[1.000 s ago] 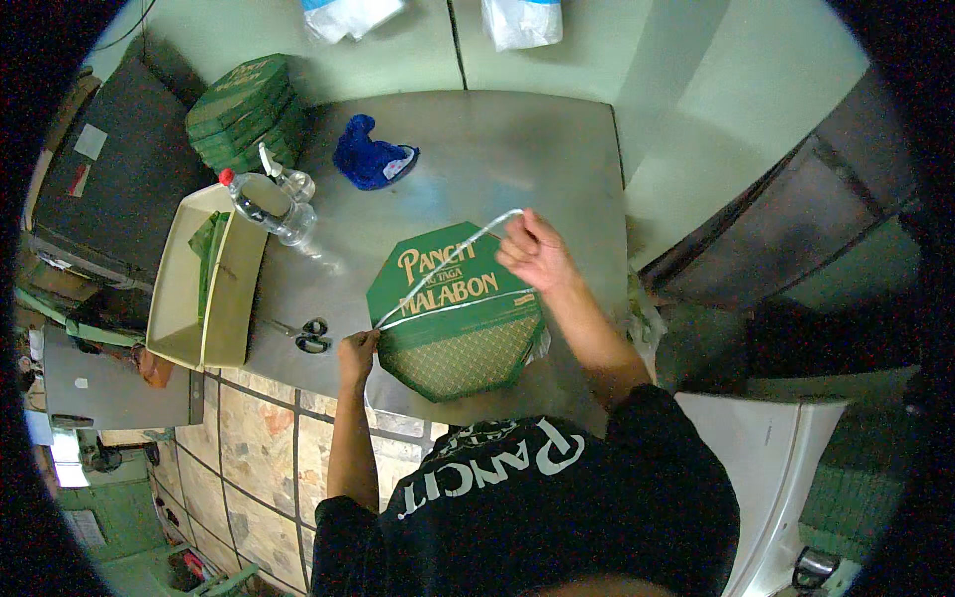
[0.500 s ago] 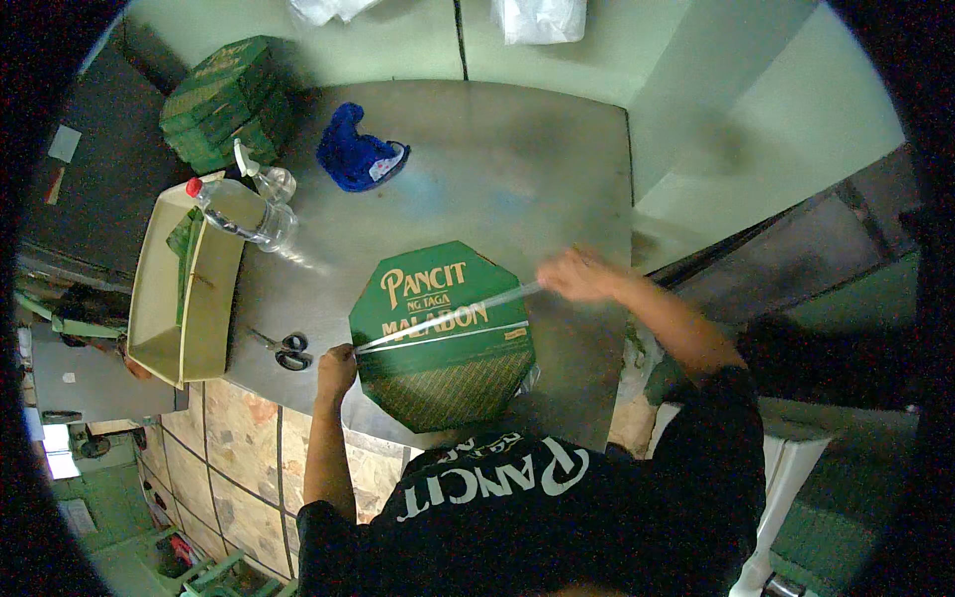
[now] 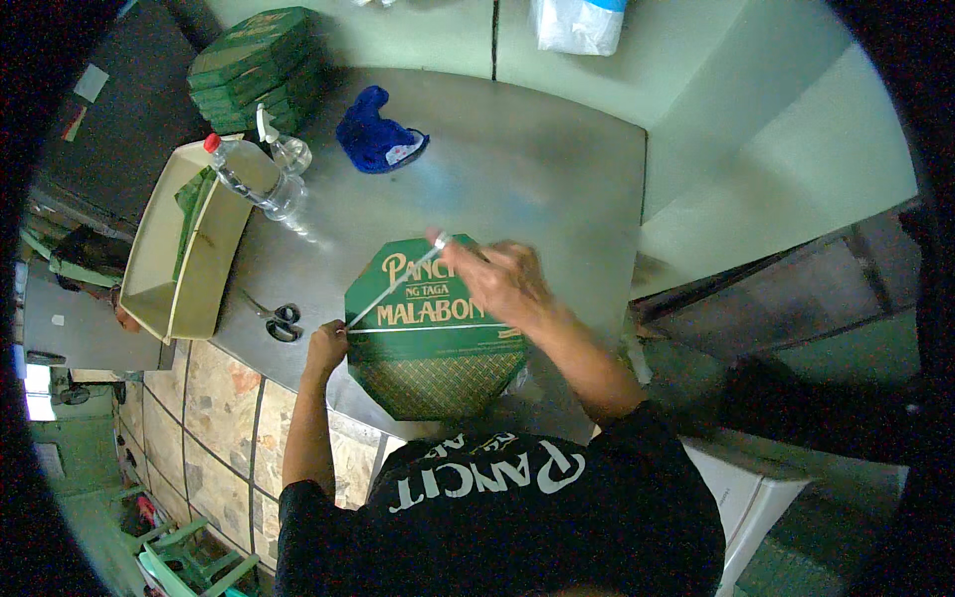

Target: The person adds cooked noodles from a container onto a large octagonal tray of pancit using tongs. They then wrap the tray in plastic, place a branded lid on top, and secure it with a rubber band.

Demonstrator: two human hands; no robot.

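Observation:
A green octagonal box with gold lettering lies flat near the table's front edge. Around it a thin white plastic ribbon runs: one strand crosses the lid from side to side, another slants up from the box's left edge. At that left edge my left hand is closed, pinching the ribbon against the box's side. Over the upper right of the lid my right hand, somewhat blurred, grips the slanting strand's far end and pulls it taut. It covers part of the lid's lettering.
Black-handled scissors lie left of the box. Farther left stand a cream plastic tub, a clear red-capped bottle and a spray bottle. Green boxes are stacked behind them. A blue cloth item rests on the metal table.
My right hand has swept left from beyond the box's right edge to above the lid, bringing the ribbon with it. My left hand stays at the left edge. The view has shifted slightly.

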